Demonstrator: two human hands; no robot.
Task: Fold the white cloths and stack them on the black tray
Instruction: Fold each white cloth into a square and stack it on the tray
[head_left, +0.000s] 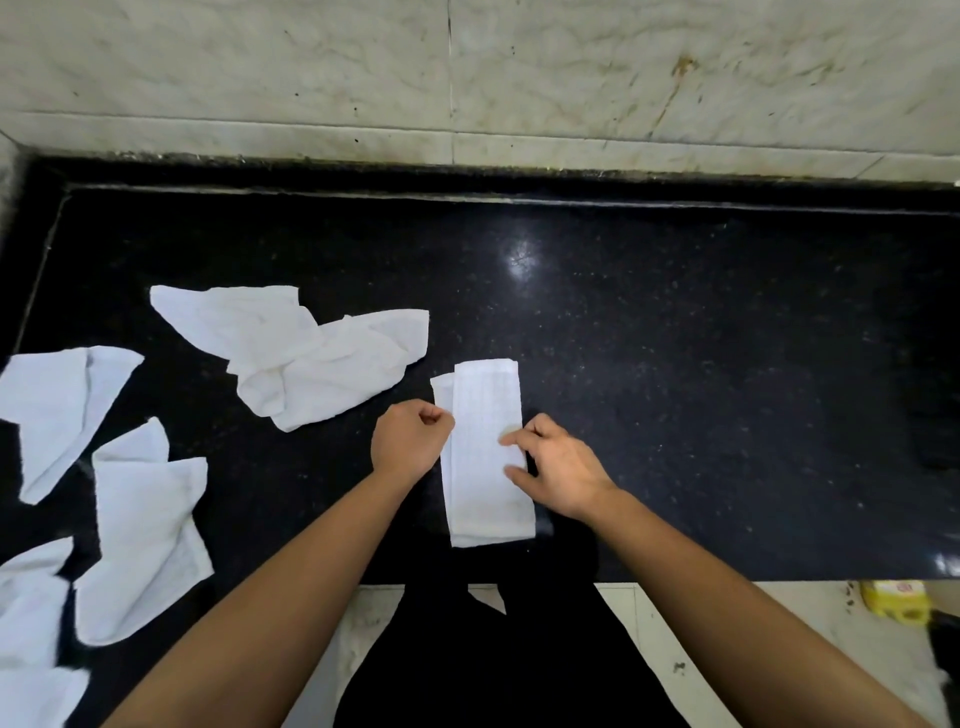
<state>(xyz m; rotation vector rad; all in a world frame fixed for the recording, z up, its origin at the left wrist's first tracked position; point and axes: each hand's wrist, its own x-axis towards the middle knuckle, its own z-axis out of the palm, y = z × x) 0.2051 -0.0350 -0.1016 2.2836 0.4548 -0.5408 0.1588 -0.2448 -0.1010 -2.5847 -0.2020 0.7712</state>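
A white cloth (485, 467) lies folded into a long narrow strip on the black counter (701, 364), pointing away from me. My left hand (410, 439) is curled at the strip's left edge and pinches it there. My right hand (558, 470) rests on the strip's right side with its fingers extended onto the fabric. Several unfolded white cloths lie to the left: a crumpled one (306, 353), one at the far left (57, 410), one near the front edge (143, 535) and one at the lower left corner (31, 634). No tray shows plainly.
A marble wall (467, 78) rises behind the counter. The counter's front edge runs near my body, with a pale floor below. A yellow object (896, 600) sits on the floor at the lower right. A dark shape (940, 415) lies at the counter's right edge.
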